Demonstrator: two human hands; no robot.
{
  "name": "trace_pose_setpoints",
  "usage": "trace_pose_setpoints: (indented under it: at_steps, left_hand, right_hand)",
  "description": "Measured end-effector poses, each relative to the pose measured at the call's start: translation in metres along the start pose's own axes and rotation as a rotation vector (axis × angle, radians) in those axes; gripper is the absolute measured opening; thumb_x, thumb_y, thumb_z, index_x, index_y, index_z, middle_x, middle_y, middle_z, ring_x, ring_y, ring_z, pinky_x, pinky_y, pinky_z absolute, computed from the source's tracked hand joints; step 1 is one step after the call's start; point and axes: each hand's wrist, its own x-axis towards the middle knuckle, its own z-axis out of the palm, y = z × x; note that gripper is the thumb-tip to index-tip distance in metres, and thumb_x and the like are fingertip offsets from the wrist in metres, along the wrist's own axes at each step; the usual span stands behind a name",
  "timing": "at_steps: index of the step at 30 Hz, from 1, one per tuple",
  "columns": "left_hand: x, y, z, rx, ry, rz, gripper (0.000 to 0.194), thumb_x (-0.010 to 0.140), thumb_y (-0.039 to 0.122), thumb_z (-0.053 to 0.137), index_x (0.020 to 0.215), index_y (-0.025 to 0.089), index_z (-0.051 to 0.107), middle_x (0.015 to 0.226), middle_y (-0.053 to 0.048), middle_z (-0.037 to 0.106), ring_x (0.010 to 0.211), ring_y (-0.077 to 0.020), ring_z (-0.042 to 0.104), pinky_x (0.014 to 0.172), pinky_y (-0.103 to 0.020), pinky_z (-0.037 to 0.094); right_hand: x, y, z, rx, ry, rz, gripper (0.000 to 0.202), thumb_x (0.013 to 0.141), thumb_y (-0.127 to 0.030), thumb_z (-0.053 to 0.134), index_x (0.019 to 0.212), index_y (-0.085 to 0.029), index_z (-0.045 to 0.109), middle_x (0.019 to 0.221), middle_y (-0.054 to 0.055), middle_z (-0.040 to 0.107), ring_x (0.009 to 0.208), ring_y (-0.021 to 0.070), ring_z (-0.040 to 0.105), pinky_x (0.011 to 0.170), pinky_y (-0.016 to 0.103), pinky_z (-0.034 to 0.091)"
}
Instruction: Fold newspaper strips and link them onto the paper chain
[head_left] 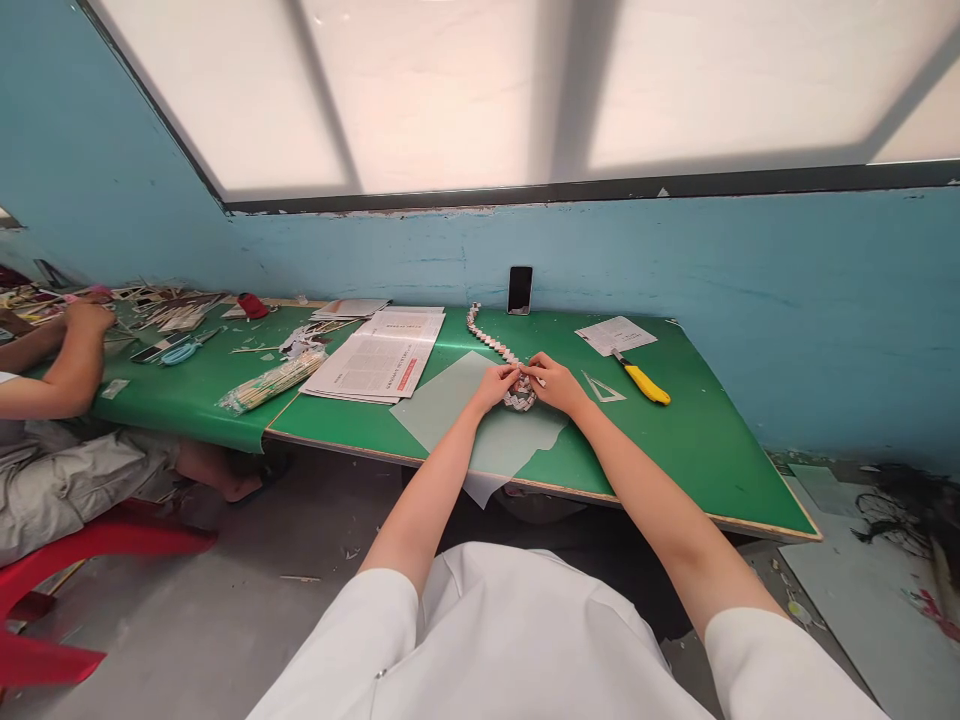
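A folded-paper chain [491, 342] in a zigzag pattern runs across the green table, its far end curling toward the wall. Its near part bends into a rounded loop [520, 402] over a translucent sheet [442, 400]. My left hand [496, 384] pinches the chain from the left side, just above the loop. From the right, my right hand [551, 380] closes its fingertips on the same part. The fingertips of both hands nearly meet, and they hide the piece between them.
Left of my hands lie newspapers [382, 355] and bagged sticks [274, 383]. On the right are a set square [602, 388], a yellow-handled cutter [646, 384] and a paper [616, 335]. A phone [520, 290] leans on the wall. Another person's arm [75, 355] rests far left, near scissors [184, 348].
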Motion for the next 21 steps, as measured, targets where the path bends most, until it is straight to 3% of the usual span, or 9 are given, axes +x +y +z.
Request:
trace_pose_setpoints:
  at_steps: [6,10,12,15,21]
  left_hand:
    - [-0.001,0.003,0.0,0.008,0.039,0.027,0.045,0.087,0.056,0.064,0.1,0.014,0.071,0.065,0.0,0.059,0.061,-0.0131,0.049,0.06,-0.026,0.038]
    - [-0.003,0.005,0.001,0.034,0.059,0.043,0.041,0.087,0.054,0.065,0.097,0.014,0.072,0.065,-0.001,0.059,0.062,-0.014,0.051,0.063,-0.027,0.04]
    - [-0.003,0.004,0.002,0.037,0.034,0.052,0.039,0.088,0.053,0.064,0.094,0.014,0.071,0.066,-0.001,0.06,0.063,-0.0142,0.052,0.064,-0.028,0.041]
    - [-0.003,0.002,0.002,0.053,-0.003,0.077,0.037,0.09,0.051,0.062,0.087,0.015,0.07,0.067,-0.002,0.06,0.064,-0.0141,0.053,0.065,-0.027,0.042]
    - [-0.003,-0.001,0.001,0.064,-0.032,0.109,0.035,0.092,0.049,0.06,0.087,0.015,0.069,0.067,-0.001,0.06,0.063,-0.0134,0.053,0.063,-0.026,0.041]
  right_hand:
    - [0.003,-0.012,0.001,0.223,0.073,0.082,0.032,0.1,-0.028,0.049,0.121,-0.026,0.072,0.106,0.009,0.061,0.092,0.0234,0.063,0.085,0.041,0.056]
    - [0.008,-0.013,0.005,0.279,0.168,0.228,0.032,0.098,-0.041,0.056,0.121,-0.022,0.068,0.103,0.009,0.065,0.079,0.0211,0.061,0.077,0.038,0.054]
    - [0.009,-0.01,0.007,0.306,0.189,0.296,0.031,0.097,-0.046,0.058,0.109,-0.021,0.07,0.097,0.008,0.068,0.078,0.0215,0.062,0.075,0.037,0.053]
    - [0.008,-0.006,0.009,0.364,0.18,0.38,0.032,0.093,-0.052,0.061,0.09,-0.021,0.07,0.085,0.005,0.071,0.075,0.0217,0.063,0.072,0.036,0.051]
    - [0.008,-0.005,0.009,0.506,0.162,0.459,0.038,0.085,-0.056,0.069,0.084,-0.019,0.072,0.079,0.004,0.072,0.069,0.0196,0.062,0.066,0.032,0.049]
